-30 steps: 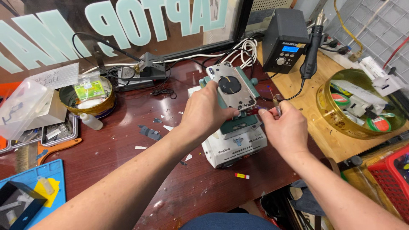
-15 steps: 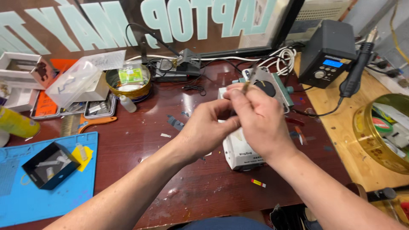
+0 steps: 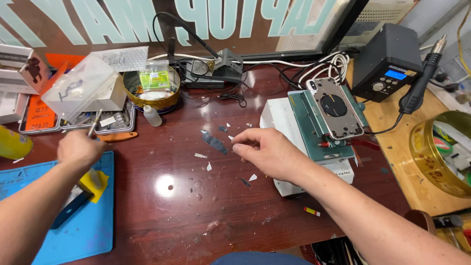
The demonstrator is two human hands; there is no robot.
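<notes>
Here, your left hand (image 3: pixel 78 148) is closed around a thin metal tool (image 3: pixel 94 122) that pokes up from your fist. That hand is over the edge of the blue mat (image 3: pixel 93 230), above a small yellow piece (image 3: pixel 95 181) and a dark flat thing (image 3: pixel 71 208) lying on the mat. Your right hand (image 3: pixel 267 153) is out over the middle of the dark red bench (image 3: pixel 176 216). Its fingers are curled and its fingertips (image 3: pixel 236 145) are pinched together, but you cannot tell if they hold a tiny bit. Just beside those fingertips lies a dark grey shard (image 3: pixel 214 142), and small white chips (image 3: pixel 200 156) are scattered near it. Behind your right hand sits a green holder (image 3: pixel 301 122) on a white box (image 3: pixel 277 115), with a phone back (image 3: pixel 335 109) clamped on top. A round gold tin (image 3: pixel 152 93) and a small white bottle (image 3: pixel 152 116) stand near the back of the bench, close to a clear plastic box (image 3: pixel 83 88). A black box with a blue screen (image 3: pixel 387 61) stands at the far right.
</notes>
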